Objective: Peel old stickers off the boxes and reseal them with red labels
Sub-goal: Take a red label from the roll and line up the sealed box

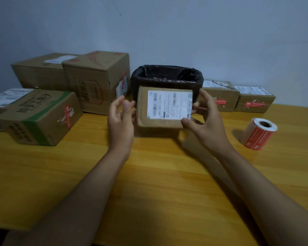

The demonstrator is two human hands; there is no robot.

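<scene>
Cardboard sat between the two hands: a small box (160, 109) held up above the middle of the table (149, 174), its white sticker (169, 104) facing the person. The left hand (120, 119) curled loosely at the box's left edge, thumb near it; whether its fingers (117, 103) actually gripped the cardboard could not be told. The right hand (205, 118) held the right side, thumb pressed at the sticker's lower right corner and fingers wrapped behind.

The step in hand looked like starting the peel on this box. The next move would call for lifting that corner with a nail and drawing the sticker off slowly, while the other hand steadied the box.

Just behind the box stood a bin (166, 77) lined with a black bag, likely for the scraps. A roll of red labels (260, 133) lay near the right edge. Four boxes crowded the far left corner, two more sat at the far right, several already carrying red labels. The table was yellow wood, set against a plain pale wall (185, 32).
</scene>
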